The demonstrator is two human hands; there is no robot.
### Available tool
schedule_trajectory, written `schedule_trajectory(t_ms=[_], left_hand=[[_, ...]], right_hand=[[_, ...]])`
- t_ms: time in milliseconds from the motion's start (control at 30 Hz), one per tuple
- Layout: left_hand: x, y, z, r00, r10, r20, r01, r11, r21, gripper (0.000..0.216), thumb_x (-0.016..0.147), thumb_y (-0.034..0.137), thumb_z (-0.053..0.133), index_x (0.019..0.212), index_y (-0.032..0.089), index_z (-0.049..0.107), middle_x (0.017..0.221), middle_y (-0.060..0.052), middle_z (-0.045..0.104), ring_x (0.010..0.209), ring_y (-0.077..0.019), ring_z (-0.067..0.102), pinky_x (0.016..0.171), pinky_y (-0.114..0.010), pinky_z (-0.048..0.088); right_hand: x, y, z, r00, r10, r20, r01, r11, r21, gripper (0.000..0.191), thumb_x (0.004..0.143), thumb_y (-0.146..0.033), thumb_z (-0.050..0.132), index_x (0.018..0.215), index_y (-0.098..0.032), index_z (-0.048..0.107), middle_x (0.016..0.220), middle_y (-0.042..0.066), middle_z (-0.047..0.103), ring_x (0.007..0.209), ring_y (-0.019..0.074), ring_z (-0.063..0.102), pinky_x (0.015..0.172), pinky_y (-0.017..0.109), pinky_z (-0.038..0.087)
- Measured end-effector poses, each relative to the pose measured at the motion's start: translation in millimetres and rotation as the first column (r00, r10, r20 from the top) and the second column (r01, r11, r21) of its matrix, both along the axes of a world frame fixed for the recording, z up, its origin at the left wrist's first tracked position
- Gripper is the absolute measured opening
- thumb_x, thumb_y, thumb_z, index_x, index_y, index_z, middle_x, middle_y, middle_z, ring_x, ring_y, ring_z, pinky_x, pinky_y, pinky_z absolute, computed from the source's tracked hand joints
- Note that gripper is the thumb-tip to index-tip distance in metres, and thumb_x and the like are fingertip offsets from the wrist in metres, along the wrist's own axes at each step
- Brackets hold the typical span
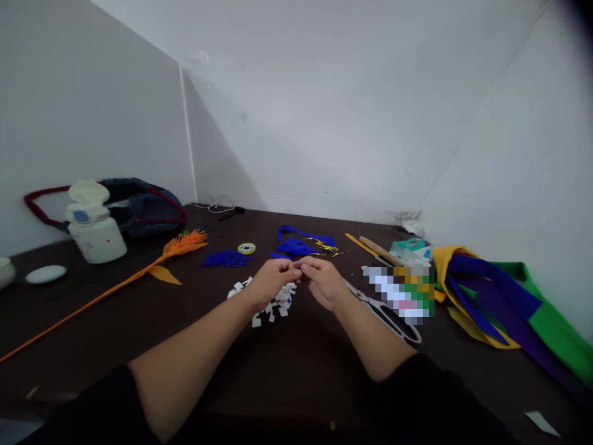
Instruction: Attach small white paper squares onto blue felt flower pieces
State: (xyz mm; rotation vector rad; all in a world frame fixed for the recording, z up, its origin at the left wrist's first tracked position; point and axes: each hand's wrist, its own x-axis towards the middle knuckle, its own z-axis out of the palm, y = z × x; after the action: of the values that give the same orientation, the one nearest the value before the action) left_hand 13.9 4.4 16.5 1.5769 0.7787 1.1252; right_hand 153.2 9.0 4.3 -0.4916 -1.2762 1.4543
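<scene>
My left hand and my right hand meet at the middle of the dark table, both closed in a pinch. Between their fingertips shows a small dull purplish strip, mostly hidden by the fingers. Under and beside my left hand lies a heap of small white paper pieces. Just beyond the hands are blue crepe paper pieces and yellow scraps. Scissors with pale handles lie partly behind my right forearm.
Left stand an orange paper flower on a long stem, a white bottle and a dark bag. Blue fringed strips lie beside a yellow tape roll. At right are coloured paper sheets and a wooden stick. Walls enclose the table.
</scene>
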Motion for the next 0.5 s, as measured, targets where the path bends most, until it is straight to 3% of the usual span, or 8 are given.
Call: schedule_trajectory(t_ms=[167,400,500], left_hand=[[1.4,-0.9,-1.4,0.998,0.005,-0.057,-0.005,1.000,0.004,0.021,0.068,0.032,0.057,0.061,0.012,0.054,0.060,0.000,0.055,0.058,-0.0102,0.047,0.061,-0.023,0.037],[3.6,-5.5,0.8,0.993,0.045,-0.105,-0.046,0.999,-0.004,0.022,0.069,0.033,0.056,0.061,0.013,0.055,0.058,0.001,0.053,0.053,-0.0088,0.043,0.053,-0.021,0.035],[5.5,-6.0,-0.6,0.990,0.084,-0.113,-0.081,0.996,0.033,0.023,0.069,0.034,0.055,0.060,0.013,0.055,0.059,0.000,0.054,0.056,-0.0103,0.046,0.056,-0.023,0.037]], right_hand=[[-2.0,-0.5,2.8,0.998,-0.068,-0.004,0.068,0.997,0.048,0.013,0.063,-0.026,0.065,0.060,-0.016,0.056,0.066,0.000,0.058,0.055,0.0104,0.048,0.053,0.025,0.039],[-7.8,-1.9,5.3,0.992,-0.116,-0.039,0.117,0.993,0.032,0.021,0.061,-0.024,0.065,0.055,-0.017,0.046,0.052,-0.004,0.049,0.047,0.0089,0.043,0.045,0.023,0.036],[-10.0,-2.8,6.4,0.987,-0.150,-0.054,0.151,0.989,0.004,0.024,0.059,-0.023,0.066,0.054,-0.018,0.043,0.050,-0.006,0.045,0.046,0.0085,0.042,0.043,0.022,0.034]])
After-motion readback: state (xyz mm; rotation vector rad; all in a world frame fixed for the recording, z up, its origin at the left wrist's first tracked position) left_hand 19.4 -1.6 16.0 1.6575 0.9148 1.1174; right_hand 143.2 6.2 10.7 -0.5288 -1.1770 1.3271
